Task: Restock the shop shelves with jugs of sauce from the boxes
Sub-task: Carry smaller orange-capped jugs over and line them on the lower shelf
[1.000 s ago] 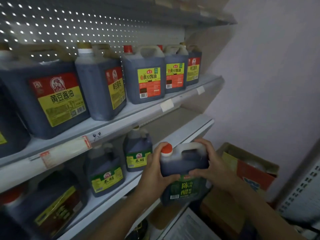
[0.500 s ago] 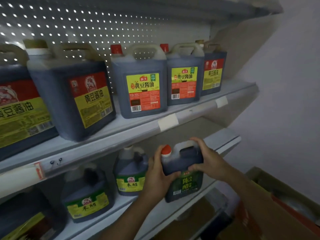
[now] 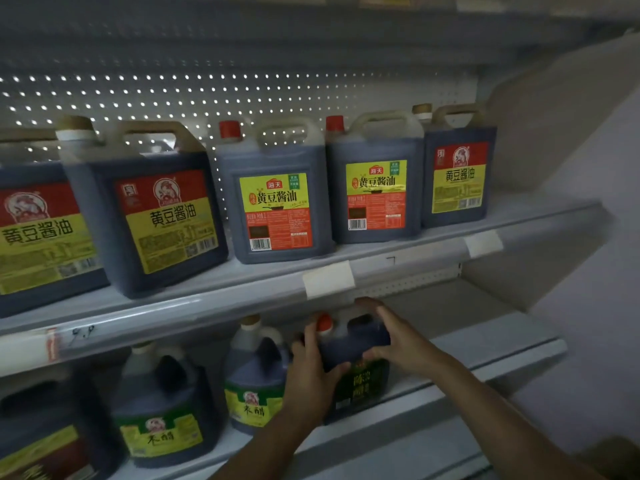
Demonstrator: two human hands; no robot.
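A dark jug with a red cap and a dark green label [image 3: 356, 375] stands at the front of the lower shelf [image 3: 491, 351], just right of a green-labelled vinegar jug [image 3: 252, 386]. Both my hands hold it. My left hand [image 3: 308, 372] grips its left side below the cap. My right hand [image 3: 394, 341] wraps over its handle and right shoulder. The jug's lower part appears to rest on the shelf, tucked under the upper shelf's front rail [image 3: 329, 278].
The upper shelf carries several large soy sauce jugs [image 3: 273, 199] with red and yellow labels. More vinegar jugs [image 3: 162, 407] line the lower shelf to the left. Bare shelf lies right of the held jug. A wall [image 3: 595, 271] closes the right side. A brown box corner [image 3: 609, 455] shows bottom right.
Both hands have carried the jug away from me and onto the lower shelf, beside the vinegar jug. My view has moved closer to the shelves and the box has nearly left the frame.
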